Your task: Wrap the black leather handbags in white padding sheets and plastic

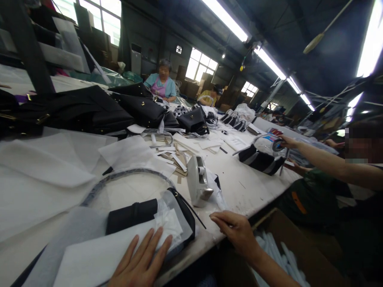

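My left hand [143, 255] lies flat with fingers spread on a folded white sheet [92, 251]. Beneath the sheet is a black handbag [187, 217] on its side, its arched handle [128, 172] wrapped in clear film. A rolled black piece [131, 215] and crumpled white tissue [169, 223] rest on the bag. My right hand [233, 229] hovers by the table's front edge, fingertips pinched together; what they hold, if anything, is too small to make out. Just beyond it stands a pale tape dispenser [196, 183].
White sheets [44, 163] cover the table's left side. Black bags [89, 107] are piled behind, with paper scraps [176, 155] in front. At right, a co-worker's hand [285, 141] is at a black-and-grey bag [263, 159]. An open carton [299, 235] of white rolls sits below the edge.
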Demonstrator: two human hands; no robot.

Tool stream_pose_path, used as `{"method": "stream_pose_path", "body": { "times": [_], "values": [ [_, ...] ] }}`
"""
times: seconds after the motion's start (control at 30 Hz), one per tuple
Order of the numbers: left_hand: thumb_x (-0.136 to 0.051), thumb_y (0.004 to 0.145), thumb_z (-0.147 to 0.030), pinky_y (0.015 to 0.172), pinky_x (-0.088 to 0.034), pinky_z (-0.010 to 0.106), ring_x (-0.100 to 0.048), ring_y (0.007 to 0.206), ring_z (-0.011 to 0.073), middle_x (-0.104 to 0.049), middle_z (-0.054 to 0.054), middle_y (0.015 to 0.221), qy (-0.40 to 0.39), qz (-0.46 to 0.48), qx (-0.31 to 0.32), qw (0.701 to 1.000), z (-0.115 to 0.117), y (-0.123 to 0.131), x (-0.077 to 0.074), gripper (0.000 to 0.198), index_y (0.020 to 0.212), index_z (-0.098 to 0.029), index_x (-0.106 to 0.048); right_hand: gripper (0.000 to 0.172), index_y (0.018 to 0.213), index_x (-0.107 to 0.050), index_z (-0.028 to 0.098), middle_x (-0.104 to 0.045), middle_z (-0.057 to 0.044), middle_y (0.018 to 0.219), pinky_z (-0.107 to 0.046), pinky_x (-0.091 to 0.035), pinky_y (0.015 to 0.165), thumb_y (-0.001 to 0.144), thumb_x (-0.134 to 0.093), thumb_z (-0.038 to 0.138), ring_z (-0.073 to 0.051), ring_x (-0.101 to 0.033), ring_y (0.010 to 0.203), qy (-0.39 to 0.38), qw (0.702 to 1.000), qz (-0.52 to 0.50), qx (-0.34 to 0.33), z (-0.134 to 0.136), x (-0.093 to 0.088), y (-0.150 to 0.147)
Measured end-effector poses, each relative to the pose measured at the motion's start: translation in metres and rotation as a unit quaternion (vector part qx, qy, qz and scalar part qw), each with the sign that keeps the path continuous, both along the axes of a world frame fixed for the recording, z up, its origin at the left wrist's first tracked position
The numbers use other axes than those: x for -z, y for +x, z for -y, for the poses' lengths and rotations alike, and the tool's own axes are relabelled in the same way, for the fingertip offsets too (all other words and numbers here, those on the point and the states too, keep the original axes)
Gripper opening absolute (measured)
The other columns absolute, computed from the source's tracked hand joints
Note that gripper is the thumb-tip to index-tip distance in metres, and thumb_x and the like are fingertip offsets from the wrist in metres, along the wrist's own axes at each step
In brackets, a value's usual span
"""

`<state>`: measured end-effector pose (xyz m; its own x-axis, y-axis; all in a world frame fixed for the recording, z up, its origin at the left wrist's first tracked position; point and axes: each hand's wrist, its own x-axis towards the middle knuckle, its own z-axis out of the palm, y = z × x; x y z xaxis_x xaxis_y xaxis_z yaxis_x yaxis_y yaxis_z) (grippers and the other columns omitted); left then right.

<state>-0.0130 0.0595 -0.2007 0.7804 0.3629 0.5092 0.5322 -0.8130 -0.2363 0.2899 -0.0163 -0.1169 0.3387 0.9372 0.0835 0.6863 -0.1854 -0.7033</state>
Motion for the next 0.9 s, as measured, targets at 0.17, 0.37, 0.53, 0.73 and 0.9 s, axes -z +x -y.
{"method": "stream_pose_path", "body": {
  "times": [0.17,0.37,0.53,0.73,0.9],
  "values": [
    [-0.036,0.078,0.003,0.101,-0.046,0.037,-0.050,0.131,0.0165,-0.053,-0.001,0.144,-0.030,-0.002,-0.022,0.999,0.006,0.002,-0.005,0.075,0.144,-0.031,-0.041,0.022,0.101,-0.078,0.027,-0.063,-0.001,0.062,-0.022,-0.036,0.052,0.094,-0.058,0.033,-0.011,-0.054,0.053,0.000,0.927,0.244,-0.285,-0.019,-0.038,-0.001],
    [-0.038,0.082,-0.004,0.100,-0.047,0.037,-0.051,0.129,0.0178,-0.055,-0.001,0.142,-0.028,-0.011,-0.025,0.999,0.006,0.003,-0.006,0.068,0.144,-0.031,-0.041,0.021,0.098,-0.078,0.028,-0.065,0.000,0.066,-0.023,-0.033,0.053,0.095,-0.057,0.031,-0.011,-0.054,0.055,-0.068,0.824,0.261,-0.499,-0.081,-0.068,-0.034],
    [-0.037,0.090,-0.012,0.098,-0.047,0.037,-0.053,0.127,0.0196,-0.058,-0.002,0.139,-0.028,-0.003,-0.023,0.999,0.007,0.003,-0.003,0.057,0.143,-0.031,-0.043,0.018,0.092,-0.079,0.025,-0.073,-0.002,0.075,-0.022,-0.034,0.056,0.091,-0.062,0.031,-0.013,-0.063,0.064,-0.157,0.753,0.211,-0.604,-0.139,-0.072,-0.069],
    [-0.034,0.099,-0.034,0.100,-0.043,0.038,-0.052,0.127,0.0223,-0.062,0.001,0.134,-0.036,0.032,-0.019,0.999,0.006,0.004,-0.004,0.044,0.140,-0.029,-0.048,0.009,0.076,-0.079,0.030,-0.073,0.004,0.064,-0.023,-0.029,0.053,0.078,-0.075,0.023,-0.011,-0.056,0.055,-0.210,0.703,0.229,-0.640,-0.187,-0.050,-0.101],
    [-0.037,0.100,-0.034,0.118,-0.022,0.043,-0.054,0.124,0.0216,-0.065,0.002,0.129,-0.057,0.085,-0.016,0.995,0.007,0.010,0.003,0.039,0.135,-0.030,-0.054,0.007,0.073,-0.079,0.030,-0.071,0.005,0.061,-0.023,-0.026,0.050,0.070,-0.082,0.025,-0.009,-0.050,0.052,-0.270,0.648,0.284,-0.653,-0.204,-0.056,-0.125]
  ]
}}
